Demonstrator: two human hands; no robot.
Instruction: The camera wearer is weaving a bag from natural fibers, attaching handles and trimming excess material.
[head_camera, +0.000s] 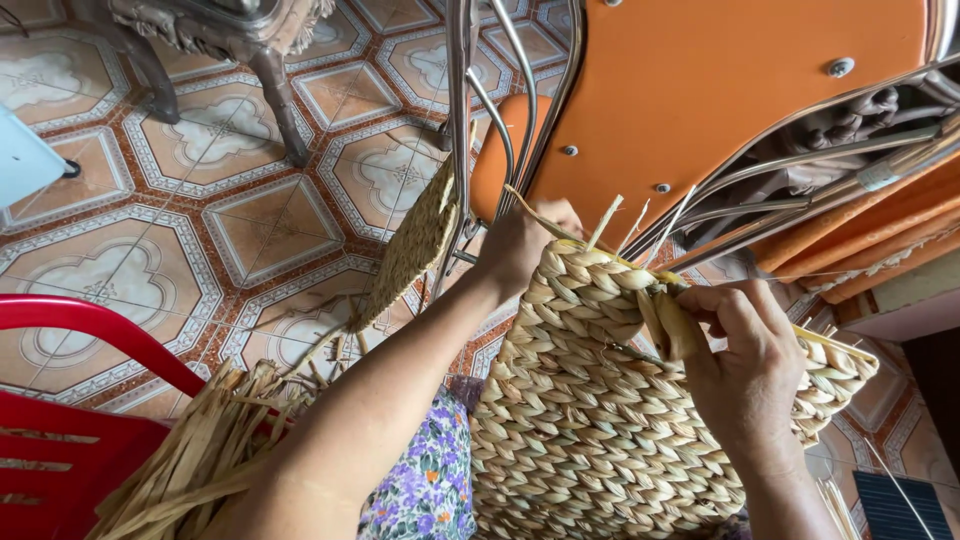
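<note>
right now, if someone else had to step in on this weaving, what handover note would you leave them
Left hand: gripping the far top edge of the woven straw piece, steadying it.
Right hand: pinching a loose strand at the top rim.
The piece rests on the lap, leaning against an orange chair.
Spare straw bundle lies at the left, by a red plastic chair.
Done: most of the panel is braided.
Left: the top rim, where loose ends still stick out.

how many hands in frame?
2. Left hand grips the woven mat at its top edge; right hand pinches a strand at the mat's right edge. No other hands visible.
</note>
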